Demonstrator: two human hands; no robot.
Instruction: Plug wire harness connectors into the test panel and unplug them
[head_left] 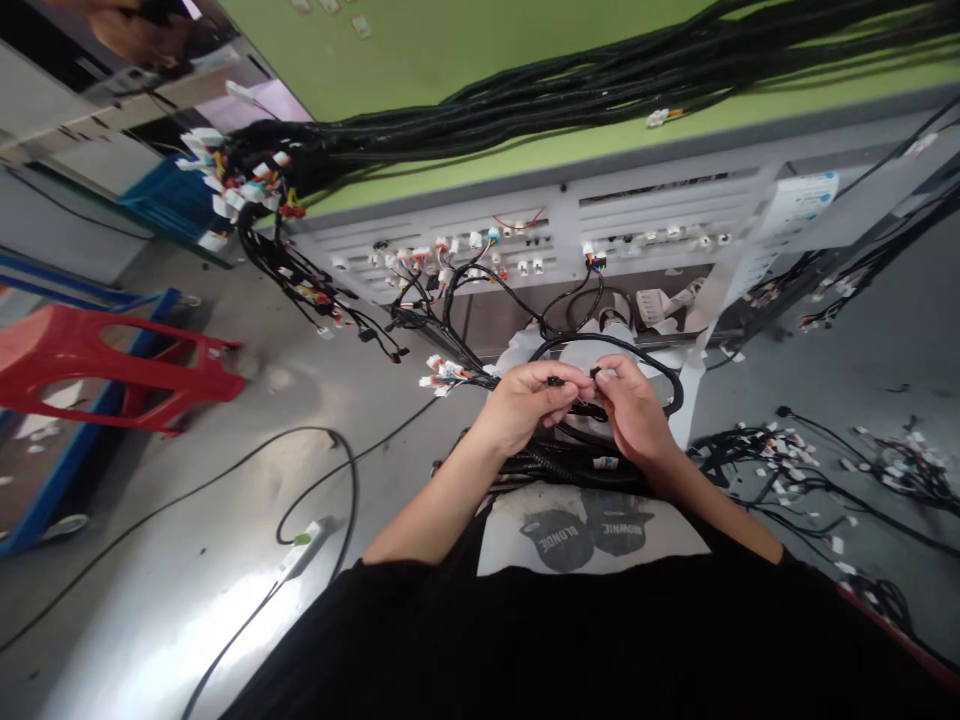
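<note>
My left hand (525, 405) pinches a small black connector (555, 381) between thumb and fingers. Close beside it, my right hand (636, 412) is closed on another small black piece (596, 373), which looks like a connector on a wire; the fingers hide most of it. Both hands are over my lap, fingertips nearly touching. A black wiring harness (559, 465) lies across my lap beneath them, and a loop of its sleeved cable (671, 375) curves round behind my right hand. White connectors (446, 375) at one branch end stick out to the left of my left hand.
Ahead stands a grey panel (562, 220) with rows of sockets, some with wires plugged in. Above it, bundled black harnesses (525, 110) lie on a green board (405, 50). A red stool (150, 365) stands left. Cables (352, 480) and a power strip (304, 550) lie on the floor.
</note>
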